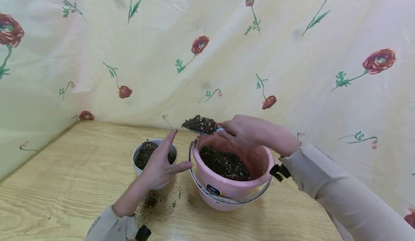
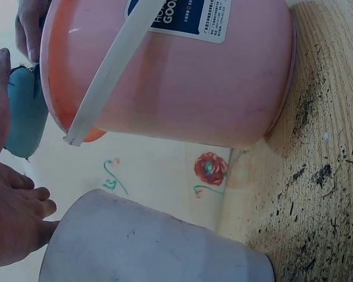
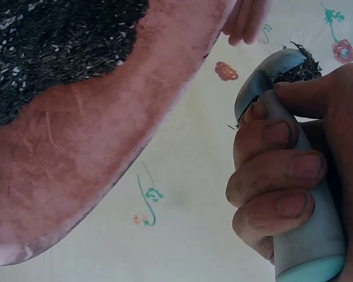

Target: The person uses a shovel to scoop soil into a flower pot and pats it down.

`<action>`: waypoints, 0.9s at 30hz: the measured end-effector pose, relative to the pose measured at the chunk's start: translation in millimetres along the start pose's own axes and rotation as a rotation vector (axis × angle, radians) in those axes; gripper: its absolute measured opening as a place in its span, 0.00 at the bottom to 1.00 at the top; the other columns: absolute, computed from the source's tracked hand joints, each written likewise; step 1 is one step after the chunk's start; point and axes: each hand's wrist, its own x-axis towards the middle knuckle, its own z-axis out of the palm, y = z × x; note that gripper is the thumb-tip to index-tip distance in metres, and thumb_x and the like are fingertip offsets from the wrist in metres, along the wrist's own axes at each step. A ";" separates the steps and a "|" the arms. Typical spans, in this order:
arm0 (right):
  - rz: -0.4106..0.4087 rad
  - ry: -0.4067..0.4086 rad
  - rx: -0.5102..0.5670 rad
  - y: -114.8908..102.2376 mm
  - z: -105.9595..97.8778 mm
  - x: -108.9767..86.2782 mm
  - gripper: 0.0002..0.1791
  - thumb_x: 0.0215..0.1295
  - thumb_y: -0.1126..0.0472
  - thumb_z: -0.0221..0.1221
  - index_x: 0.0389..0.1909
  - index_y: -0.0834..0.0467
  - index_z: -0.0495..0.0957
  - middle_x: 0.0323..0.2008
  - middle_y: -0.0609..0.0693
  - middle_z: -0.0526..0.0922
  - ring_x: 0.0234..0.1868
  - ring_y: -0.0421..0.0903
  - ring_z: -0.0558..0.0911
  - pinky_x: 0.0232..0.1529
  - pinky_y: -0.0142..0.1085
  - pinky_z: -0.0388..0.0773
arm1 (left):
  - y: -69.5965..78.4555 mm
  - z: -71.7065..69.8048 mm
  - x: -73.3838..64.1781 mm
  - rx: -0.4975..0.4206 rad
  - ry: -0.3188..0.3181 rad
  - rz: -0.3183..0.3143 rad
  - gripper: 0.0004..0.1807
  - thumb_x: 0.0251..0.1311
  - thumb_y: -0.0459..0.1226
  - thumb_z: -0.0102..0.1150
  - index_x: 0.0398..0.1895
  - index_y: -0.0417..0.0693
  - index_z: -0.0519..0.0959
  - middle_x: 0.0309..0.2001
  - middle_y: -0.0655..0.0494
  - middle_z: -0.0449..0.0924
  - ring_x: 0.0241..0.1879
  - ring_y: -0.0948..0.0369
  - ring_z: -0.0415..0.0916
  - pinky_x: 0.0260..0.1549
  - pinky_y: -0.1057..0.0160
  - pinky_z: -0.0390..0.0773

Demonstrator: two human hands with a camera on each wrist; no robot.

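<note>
My right hand (image 1: 248,131) grips the handle of a garden trowel (image 3: 306,200), fingers wrapped round it. The trowel's blade, heaped with dark potting soil (image 1: 200,124), is raised over the left rim of a pink bucket (image 1: 223,178). More soil with white specks (image 1: 227,163) lies inside the bucket. My left hand (image 1: 160,165) is spread with thumb and fingers apart, at the near side of a white pot (image 1: 138,167) that also contains dark soil. In the left wrist view the trowel blade's blue-green underside (image 2: 26,111) shows beyond the left hand (image 2: 15,217).
Spilled soil (image 1: 150,199) is scattered on the wooden table (image 1: 81,176) in front of the pot and bucket. The bucket's handle (image 1: 233,200) hangs down at its front. A flowered sheet (image 1: 155,71) stands behind and to the left.
</note>
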 end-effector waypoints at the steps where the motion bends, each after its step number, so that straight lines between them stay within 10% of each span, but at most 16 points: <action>1: -0.001 -0.002 0.001 -0.9 -0.8 1.4 0.16 0.75 0.57 0.45 0.24 0.53 0.69 0.16 0.42 0.64 0.17 0.38 0.66 0.23 0.33 0.64 | -0.2 -0.5 -0.2 0.006 0.005 0.005 0.60 0.49 0.53 0.71 0.78 0.57 0.41 0.77 0.49 0.39 0.74 0.45 0.42 0.66 0.39 0.50; 27: 0.040 -0.011 -0.019 -8.5 -7.3 8.2 0.17 0.75 0.55 0.45 0.24 0.54 0.70 0.17 0.45 0.66 0.18 0.40 0.66 0.23 0.33 0.63 | -5.4 -6.0 -0.7 0.021 0.026 0.045 0.60 0.49 0.55 0.70 0.78 0.51 0.42 0.76 0.47 0.43 0.73 0.45 0.44 0.66 0.39 0.54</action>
